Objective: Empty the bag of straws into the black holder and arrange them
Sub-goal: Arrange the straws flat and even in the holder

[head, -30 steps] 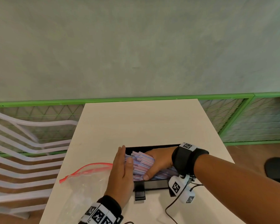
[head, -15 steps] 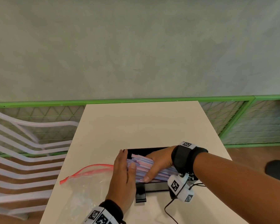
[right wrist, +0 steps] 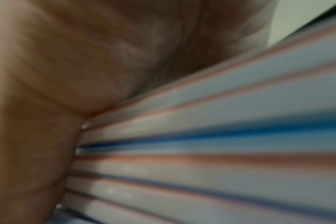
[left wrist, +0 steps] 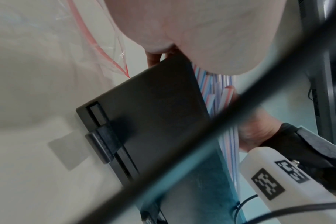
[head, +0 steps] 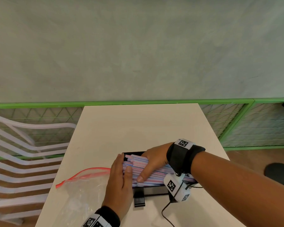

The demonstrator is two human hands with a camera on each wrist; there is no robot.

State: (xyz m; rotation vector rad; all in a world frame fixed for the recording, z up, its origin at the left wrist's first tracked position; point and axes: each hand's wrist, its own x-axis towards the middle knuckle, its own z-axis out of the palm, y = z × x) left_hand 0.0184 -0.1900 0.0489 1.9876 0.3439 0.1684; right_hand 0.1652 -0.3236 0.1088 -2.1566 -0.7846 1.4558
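Several red, blue and white striped straws lie as a bundle in the black holder near the table's front. My right hand reaches over from the right and grips the bundle, thumb on the near side. My left hand stands flat, fingers straight, pressed against the straws' left ends. The clear bag with a red zip lies on the table left of the holder. In the left wrist view the holder and straws show below my palm. The right wrist view is filled by blurred straws.
The pale table stretches back to a green mesh railing and a grey wall. A white slatted chair stands at the left. A black cable trails from my right wrist camera over the table's front.
My right thumb has slid slightly left along the bundle. The left hand stays pressed against the straw ends.
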